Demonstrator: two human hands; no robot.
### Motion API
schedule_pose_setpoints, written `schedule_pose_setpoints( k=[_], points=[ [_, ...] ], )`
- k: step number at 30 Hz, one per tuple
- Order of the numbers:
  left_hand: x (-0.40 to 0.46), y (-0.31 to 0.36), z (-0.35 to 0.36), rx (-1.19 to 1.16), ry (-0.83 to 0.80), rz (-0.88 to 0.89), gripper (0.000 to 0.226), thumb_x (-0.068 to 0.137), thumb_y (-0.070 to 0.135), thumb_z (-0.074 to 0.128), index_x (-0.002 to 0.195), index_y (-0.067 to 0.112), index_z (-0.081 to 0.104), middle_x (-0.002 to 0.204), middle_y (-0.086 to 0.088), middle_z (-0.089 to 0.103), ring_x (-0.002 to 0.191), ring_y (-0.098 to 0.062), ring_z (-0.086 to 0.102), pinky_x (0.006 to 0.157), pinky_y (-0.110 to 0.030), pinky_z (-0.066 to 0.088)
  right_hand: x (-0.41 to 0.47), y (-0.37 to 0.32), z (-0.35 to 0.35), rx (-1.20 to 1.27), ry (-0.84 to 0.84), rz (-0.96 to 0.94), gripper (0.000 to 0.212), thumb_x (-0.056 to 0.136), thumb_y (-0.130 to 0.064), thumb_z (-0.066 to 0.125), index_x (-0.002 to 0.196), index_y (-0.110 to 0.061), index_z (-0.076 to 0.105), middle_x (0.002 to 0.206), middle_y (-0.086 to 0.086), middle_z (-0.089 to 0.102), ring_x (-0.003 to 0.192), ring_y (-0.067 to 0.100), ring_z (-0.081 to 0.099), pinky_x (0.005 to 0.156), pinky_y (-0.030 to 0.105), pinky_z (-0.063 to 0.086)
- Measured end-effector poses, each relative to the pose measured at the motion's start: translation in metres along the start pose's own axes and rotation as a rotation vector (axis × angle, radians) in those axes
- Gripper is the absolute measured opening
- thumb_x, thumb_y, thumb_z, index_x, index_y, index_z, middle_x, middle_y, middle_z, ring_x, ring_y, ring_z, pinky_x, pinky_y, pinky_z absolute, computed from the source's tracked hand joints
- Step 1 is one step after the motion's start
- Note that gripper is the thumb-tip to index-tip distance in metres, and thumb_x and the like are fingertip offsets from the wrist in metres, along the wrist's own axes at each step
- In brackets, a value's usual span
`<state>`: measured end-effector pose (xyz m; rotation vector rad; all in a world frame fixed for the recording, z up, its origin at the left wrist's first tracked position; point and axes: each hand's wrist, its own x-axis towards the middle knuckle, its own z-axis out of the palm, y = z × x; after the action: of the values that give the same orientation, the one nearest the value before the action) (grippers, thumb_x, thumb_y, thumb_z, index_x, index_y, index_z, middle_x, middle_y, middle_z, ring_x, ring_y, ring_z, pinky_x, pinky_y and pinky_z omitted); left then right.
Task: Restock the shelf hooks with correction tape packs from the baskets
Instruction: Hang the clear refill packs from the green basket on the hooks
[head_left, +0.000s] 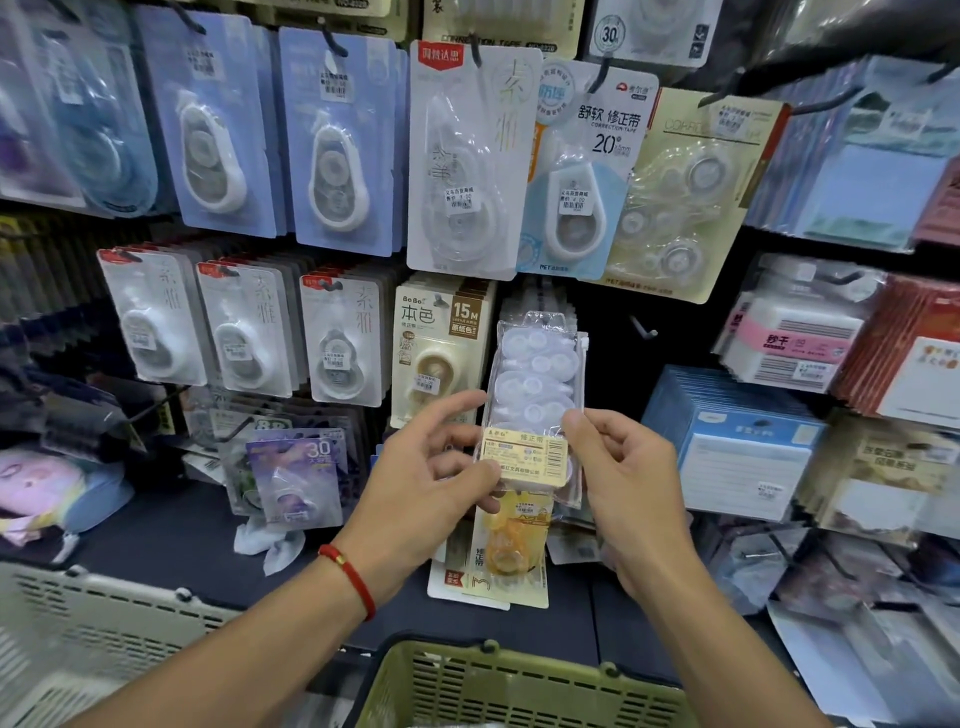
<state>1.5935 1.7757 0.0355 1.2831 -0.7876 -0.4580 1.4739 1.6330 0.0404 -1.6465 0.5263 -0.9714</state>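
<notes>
Clear pack (535, 384), yellow label (523, 456); green basket (519, 686).

Beige pack (441, 353): "BoBo", "15M". Light-blue pack (582, 171): "CORRECTION TAPE", "20". Purple pack (298, 475): "30".

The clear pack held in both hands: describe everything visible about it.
The clear pack is a tall, narrow transparent plastic pouch holding a stack of white round correction tape pieces. A hang hole is cut in its top tab, and a pale yellow label with a barcode lies across its lower part. It is held upright before the shelf, below the hanging packs and not visibly on any hook. The left hand pinches its lower left edge at the label; the right hand pinches its right edge.
</notes>
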Motion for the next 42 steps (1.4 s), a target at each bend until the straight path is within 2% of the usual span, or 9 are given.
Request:
schedule_pose_setpoints(
  k=[5,7,10,15,20,29,33,38,42],
  points=[
    [0.004,-0.008,-0.002,0.050,-0.012,-0.027,0.058,0.092,-0.009,0.069,0.132,0.032,0.061,0.114,-0.008,0.073,0.082,-0.027,0.077,0.078,-0.041,0.066,0.004,0.005,-0.001,-0.074,0.012,0.031,0.016,0.102,-0.038,0.066,0.096,-0.028,0.077,0.090,-0.002,0.081,0.089,0.017,0.078,0.083,0.045,0.061],
    [0.006,-0.013,-0.005,0.294,-0.010,-0.034,0.060,0.091,-0.003,0.069,0.133,0.039,0.058,0.118,0.002,0.071,0.090,-0.017,0.075,0.088,-0.041,0.063,0.007,0.012,-0.004,-0.318,-0.005,0.060,0.019,0.099,-0.040,0.067,0.110,-0.026,0.075,0.095,-0.006,0.078,0.089,0.013,0.074,0.086,0.044,0.060],
    [0.009,-0.018,-0.012,0.611,0.031,0.033,0.062,0.088,0.003,0.067,0.140,0.036,0.057,0.125,0.011,0.066,0.110,-0.006,0.064,0.102,-0.035,0.055,0.003,0.023,-0.006,-0.798,-0.057,-0.043,0.042,0.101,-0.037,0.063,0.140,-0.022,0.058,0.129,-0.004,0.063,0.113,0.015,0.063,0.099,0.036,0.051],
    [0.022,-0.018,-0.024,0.893,0.149,0.328,0.067,0.085,0.002,0.067,0.148,0.024,0.054,0.152,0.005,0.047,0.143,-0.012,0.037,0.121,-0.030,0.032,0.012,0.025,0.011,-0.965,-0.200,-0.443,0.049,0.103,-0.022,0.058,0.151,-0.019,0.050,0.164,-0.001,0.038,0.151,0.017,0.036,0.121,0.036,0.033],
    [0.034,-0.031,-0.027,1.160,0.077,0.385,0.089,0.083,0.005,0.068,0.162,0.023,0.032,0.173,-0.005,0.010,0.160,-0.025,0.007,0.128,-0.035,0.014,0.063,0.029,0.037,-1.254,-0.255,-0.442,0.063,0.103,-0.023,0.053,0.162,-0.022,0.030,0.176,0.004,0.002,0.163,0.023,0.001,0.126,0.045,0.025],
    [0.038,-0.047,-0.033,1.197,0.008,0.377,0.103,0.082,0.002,0.070,0.167,0.023,0.016,0.175,-0.002,-0.013,0.162,-0.022,-0.004,0.129,-0.040,0.023,0.128,0.055,0.046,-1.469,-0.278,-0.269,0.083,0.094,-0.024,0.065,0.165,-0.020,0.021,0.176,-0.001,-0.009,0.161,0.029,0.006,0.120,0.052,0.037],
    [0.040,-0.050,-0.035,1.199,0.016,0.380,0.105,0.081,0.003,0.073,0.167,0.024,0.016,0.175,0.001,-0.014,0.161,-0.021,-0.003,0.127,-0.036,0.021,0.155,0.059,0.041,-1.424,-0.381,-0.158,0.098,0.095,-0.028,0.068,0.168,-0.028,0.003,0.174,-0.006,-0.019,0.159,0.031,0.017,0.117,0.054,0.042],
    [0.037,-0.050,-0.036,1.239,0.006,0.391,0.097,0.081,0.002,0.071,0.165,0.019,0.026,0.176,-0.003,-0.004,0.160,-0.027,0.007,0.123,-0.044,0.034,0.143,0.058,0.023,-1.303,-0.408,-0.211,0.074,0.097,-0.017,0.059,0.164,-0.017,0.027,0.172,0.011,0.020,0.149,0.037,0.038,0.113,0.050,0.045],
    [0.023,-0.053,-0.038,1.303,-0.063,0.400,0.075,0.080,0.005,0.069,0.152,0.014,0.049,0.170,-0.010,0.023,0.152,-0.035,0.026,0.111,-0.053,0.043,0.080,0.061,-0.003,-1.069,-0.333,-0.346,0.043,0.098,-0.014,0.054,0.142,-0.013,0.058,0.139,0.008,0.059,0.113,0.028,0.064,0.095,0.044,0.053]
  ],
)
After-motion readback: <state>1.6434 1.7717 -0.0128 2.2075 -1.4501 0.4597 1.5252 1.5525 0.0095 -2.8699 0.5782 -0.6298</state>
